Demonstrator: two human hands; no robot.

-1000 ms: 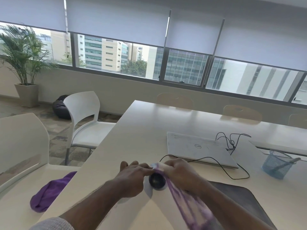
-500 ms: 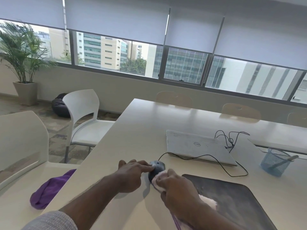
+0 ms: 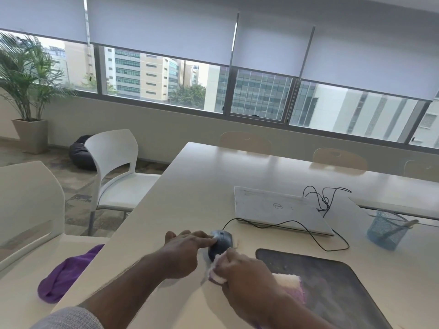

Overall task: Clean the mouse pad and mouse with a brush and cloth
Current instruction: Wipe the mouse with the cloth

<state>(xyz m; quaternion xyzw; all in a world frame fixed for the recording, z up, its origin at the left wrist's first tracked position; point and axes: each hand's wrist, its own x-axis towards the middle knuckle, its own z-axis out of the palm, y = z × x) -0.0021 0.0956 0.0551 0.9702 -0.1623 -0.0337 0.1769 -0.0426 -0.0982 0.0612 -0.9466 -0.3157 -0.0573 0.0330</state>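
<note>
Head view, white table, window blinds

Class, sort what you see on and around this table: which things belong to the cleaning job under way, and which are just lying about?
Part of the job:
mouse, steadied by the left hand
white cloth, held in the right hand
mouse pad

Just lying about:
closed laptop
blue mesh cup
purple cloth on the chair
potted plant
</note>
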